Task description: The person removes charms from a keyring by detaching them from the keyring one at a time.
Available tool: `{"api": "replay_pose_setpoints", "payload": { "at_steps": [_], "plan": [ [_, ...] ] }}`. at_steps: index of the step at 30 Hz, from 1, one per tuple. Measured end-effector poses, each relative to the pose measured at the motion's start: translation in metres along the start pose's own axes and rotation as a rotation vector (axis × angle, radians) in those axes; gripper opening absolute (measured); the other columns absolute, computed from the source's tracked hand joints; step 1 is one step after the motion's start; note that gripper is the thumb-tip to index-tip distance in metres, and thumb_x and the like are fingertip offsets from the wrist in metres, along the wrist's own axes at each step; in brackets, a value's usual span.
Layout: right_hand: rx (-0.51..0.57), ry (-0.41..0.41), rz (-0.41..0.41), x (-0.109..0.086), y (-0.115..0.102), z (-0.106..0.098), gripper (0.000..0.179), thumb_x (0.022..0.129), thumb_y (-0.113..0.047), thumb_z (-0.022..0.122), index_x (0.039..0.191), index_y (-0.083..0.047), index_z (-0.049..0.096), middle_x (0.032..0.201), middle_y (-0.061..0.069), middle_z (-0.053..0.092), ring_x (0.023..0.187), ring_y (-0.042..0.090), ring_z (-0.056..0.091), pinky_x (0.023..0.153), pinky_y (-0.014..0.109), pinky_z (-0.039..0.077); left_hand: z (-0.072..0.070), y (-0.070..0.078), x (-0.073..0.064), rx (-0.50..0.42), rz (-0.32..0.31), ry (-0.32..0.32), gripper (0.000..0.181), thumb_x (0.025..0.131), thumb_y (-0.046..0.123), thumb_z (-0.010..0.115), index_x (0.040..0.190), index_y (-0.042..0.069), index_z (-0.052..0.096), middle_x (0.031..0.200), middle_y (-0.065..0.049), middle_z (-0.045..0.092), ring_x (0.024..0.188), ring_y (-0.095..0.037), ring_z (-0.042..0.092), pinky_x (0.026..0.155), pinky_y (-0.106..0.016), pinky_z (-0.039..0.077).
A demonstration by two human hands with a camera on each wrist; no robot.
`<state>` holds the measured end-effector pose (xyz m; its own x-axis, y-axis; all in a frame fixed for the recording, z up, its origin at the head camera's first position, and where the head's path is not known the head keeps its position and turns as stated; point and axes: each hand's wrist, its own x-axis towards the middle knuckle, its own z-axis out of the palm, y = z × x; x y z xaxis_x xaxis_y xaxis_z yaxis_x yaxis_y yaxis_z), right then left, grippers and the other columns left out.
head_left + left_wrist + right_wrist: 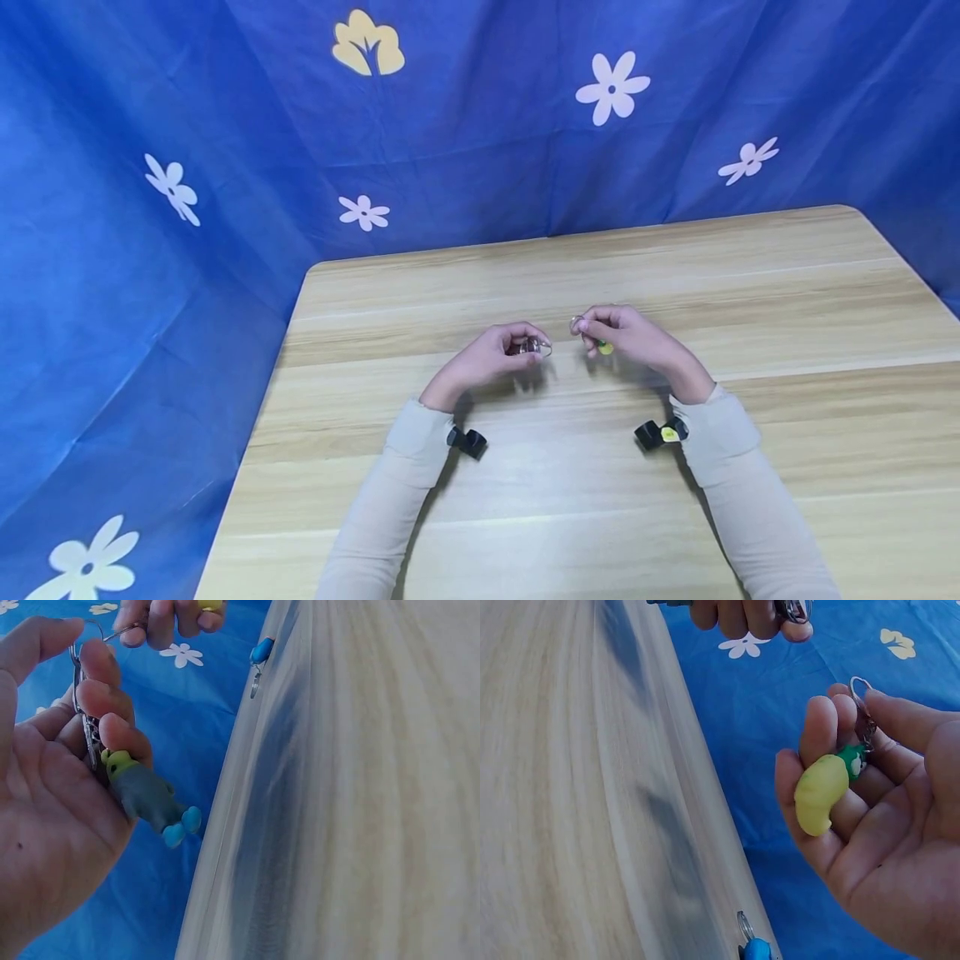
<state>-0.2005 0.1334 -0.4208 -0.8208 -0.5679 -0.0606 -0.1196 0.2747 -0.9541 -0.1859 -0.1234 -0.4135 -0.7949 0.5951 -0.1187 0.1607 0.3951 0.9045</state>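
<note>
My left hand [498, 352] grips metal keyrings [531, 345], thumb and forefinger at one loop. From it hangs a small rubber keychain figure [146, 791] with a yellow-green head, grey body and blue feet, below the curled fingers. A short way to the right, my right hand [630, 333] pinches a split ring [860, 694] between thumb and fingertips. Its yellow keychain figure [821, 795] with a green end lies against the curled fingers. Both hands are raised over the table, and a gap parts the two rings in the head view.
On the wooden table [555, 517] lies a blue keychain [262, 651] with a metal ring, hidden in the head view. Blue cloth [480, 133] with flower prints hangs behind and to the left. A black wrist camera [468, 442] sits at each sleeve cuff.
</note>
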Motion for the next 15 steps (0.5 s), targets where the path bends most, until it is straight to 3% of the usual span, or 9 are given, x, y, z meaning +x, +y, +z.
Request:
{"api": "replay_pose_setpoints", "payload": {
  "at_steps": [8,15],
  "plan": [
    [0.027,0.093,-0.021,-0.0018,0.0008,-0.0011,0.031,0.102,-0.016,0.046,0.112,0.009,0.061,0.079,-0.001,0.064,0.080,0.008,0.061,0.078,0.020,0.048,0.0015,-0.0006,-0.0003,0.019,0.005,0.017,0.027,0.091,0.016,0.065,0.117,0.007,0.063,0.098,-0.006,0.064,0.085,-0.012,0.057,0.077,-0.025,0.049],
    [0.038,0.126,0.006,-0.0012,0.0043,-0.0020,0.029,0.099,-0.017,0.053,0.115,0.005,0.064,0.097,0.013,0.070,0.090,0.007,0.064,0.087,0.019,0.048,0.0033,-0.0026,0.0000,0.020,0.003,0.023,0.027,0.090,0.015,0.065,0.116,0.008,0.063,0.097,-0.004,0.064,0.085,-0.011,0.057,0.078,-0.025,0.049]
  ]
}}
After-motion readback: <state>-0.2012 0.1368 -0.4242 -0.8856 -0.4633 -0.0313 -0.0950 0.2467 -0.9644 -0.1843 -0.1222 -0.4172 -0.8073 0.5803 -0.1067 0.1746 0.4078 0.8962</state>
